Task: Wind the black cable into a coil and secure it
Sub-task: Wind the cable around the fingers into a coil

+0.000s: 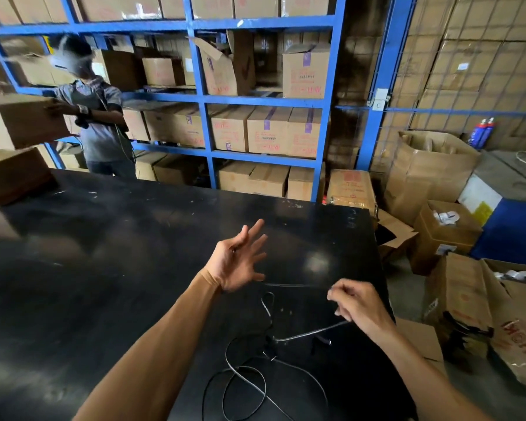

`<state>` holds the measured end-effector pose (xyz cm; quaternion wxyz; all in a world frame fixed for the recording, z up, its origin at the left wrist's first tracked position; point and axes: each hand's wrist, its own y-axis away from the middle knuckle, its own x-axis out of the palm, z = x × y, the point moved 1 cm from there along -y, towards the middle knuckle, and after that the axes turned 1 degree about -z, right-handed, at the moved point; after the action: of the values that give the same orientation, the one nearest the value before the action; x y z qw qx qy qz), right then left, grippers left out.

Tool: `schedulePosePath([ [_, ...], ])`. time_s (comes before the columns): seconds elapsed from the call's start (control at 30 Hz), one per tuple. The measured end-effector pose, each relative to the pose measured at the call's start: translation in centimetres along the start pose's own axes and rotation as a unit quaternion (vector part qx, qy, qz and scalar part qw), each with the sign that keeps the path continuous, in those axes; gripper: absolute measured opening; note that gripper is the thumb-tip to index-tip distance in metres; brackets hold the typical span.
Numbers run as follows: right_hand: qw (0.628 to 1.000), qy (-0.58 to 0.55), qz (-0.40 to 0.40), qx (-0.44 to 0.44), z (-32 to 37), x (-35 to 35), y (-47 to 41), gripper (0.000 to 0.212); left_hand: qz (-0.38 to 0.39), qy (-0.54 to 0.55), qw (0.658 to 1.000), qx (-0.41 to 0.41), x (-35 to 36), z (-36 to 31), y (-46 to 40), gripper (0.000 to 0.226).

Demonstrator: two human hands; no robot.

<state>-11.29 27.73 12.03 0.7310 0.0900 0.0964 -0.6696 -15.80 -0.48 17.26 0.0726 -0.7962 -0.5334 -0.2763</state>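
A thin black cable (243,375) lies in loose loops on the black table (104,253), near its front edge between my forearms. One strand runs taut from my left hand (237,262) to my right hand (353,302). My left hand is held up above the table, palm facing right, fingers spread, with the cable running across the palm by the thumb. My right hand is closed, pinching the cable between thumb and fingers; a second strand drops from it down to the loops on the table.
Cardboard boxes (16,174) sit on the table's far left corner. Another person (104,117) stands behind the table holding a box. Blue shelving (207,101) full of cartons fills the back. Open boxes (447,235) crowd the floor to the right.
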Motion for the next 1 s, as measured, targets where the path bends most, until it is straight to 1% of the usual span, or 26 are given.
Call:
schedulePosePath([
  [0.03,1.0,-0.025,-0.01,-0.009,1.1,-0.2,-0.3,0.019,0.0,-0.019,1.0,-0.017,-0.2,0.4,0.3,0.054],
  [0.07,0.999,-0.047,-0.013,-0.015,2.5,-0.5,-0.6,0.022,0.003,-0.032,0.999,-0.033,-0.2,0.8,0.7,0.053],
  [0.13,0.998,-0.05,0.008,-0.03,5.3,-1.0,-1.3,0.028,0.017,-0.053,0.996,-0.063,0.0,1.6,0.9,0.053],
  [0.23,0.996,0.017,0.067,-0.054,9.2,-1.5,-2.3,0.021,0.052,-0.107,0.988,-0.102,1.2,2.4,0.9,0.055],
  [0.3,0.992,0.07,0.081,-0.065,11.1,-1.7,-3.1,0.019,0.083,-0.129,0.98,-0.126,2.4,2.6,0.9,0.054],
  [0.43,0.977,0.189,0.04,-0.091,13.3,-2.0,-4.7,0.009,0.155,-0.183,0.956,-0.167,4.5,2.4,1.6,0.041],
  [0.47,0.975,0.195,0.026,-0.102,13.4,-2.1,-5.1,0.009,0.177,-0.187,0.95,-0.175,4.8,2.4,1.7,0.041],
  [0.53,0.979,0.165,-0.011,-0.12,13.1,-2.5,-5.5,0.01,0.215,-0.184,0.942,-0.179,5.2,2.5,2.1,0.045],
  [0.6,0.982,0.136,-0.041,-0.126,12.2,-2.8,-5.6,0.01,0.246,-0.156,0.942,-0.165,5.6,2.6,2.4,0.052],
  [0.67,0.985,0.116,-0.04,-0.118,10.9,-2.4,-5.4,0.014,0.284,-0.121,0.941,-0.139,6.3,2.1,2.8,0.057],
  [0.77,0.997,0.045,-0.041,-0.051,8.8,-0.3,-4.7,0.029,0.328,-0.064,0.939,-0.078,7.8,1.1,2.9,0.061],
  [0.83,0.999,-0.015,-0.052,-0.002,7.7,1.5,-3.9,0.03,0.346,0.011,0.938,-0.027,8.7,0.2,2.6,0.061],
  [0.87,0.998,-0.04,-0.05,0.01,7.1,2.4,-3.5,0.03,0.34,0.043,0.939,-0.004,9.0,-0.6,2.3,0.061],
  [0.9,0.998,-0.041,-0.041,0.014,6.6,3.1,-3.0,0.033,0.324,0.062,0.944,0.016,9.0,-1.3,1.9,0.06],
  [1.0,1.0,-0.017,-0.006,0.02,5.4,4.2,-1.5,0.053,0.231,0.057,0.969,0.065,7.8,-3.8,0.6,0.057],
])
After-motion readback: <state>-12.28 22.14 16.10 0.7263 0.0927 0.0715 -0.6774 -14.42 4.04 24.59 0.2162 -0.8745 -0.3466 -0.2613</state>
